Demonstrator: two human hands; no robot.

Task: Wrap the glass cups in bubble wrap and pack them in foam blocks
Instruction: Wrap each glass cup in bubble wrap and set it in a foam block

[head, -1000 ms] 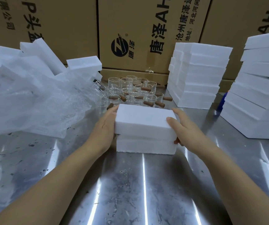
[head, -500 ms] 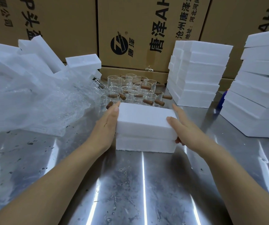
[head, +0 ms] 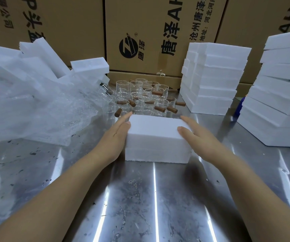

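The foam block is pressed between a flat-fingered left hand and right hand, nothing gripped. The glass cups just behind it could get knocked by a shove.

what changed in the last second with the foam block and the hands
The top foam half sank onto the lower foam half, closing the gap between them. The left hand and right hand stay pressed flat against the ends. Glass cups, bubble wrap and foam stacks did not move.

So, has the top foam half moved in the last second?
Yes: the top foam half has sunk down onto the lower foam half, unmoved on the steel table; their seam has nearly closed.
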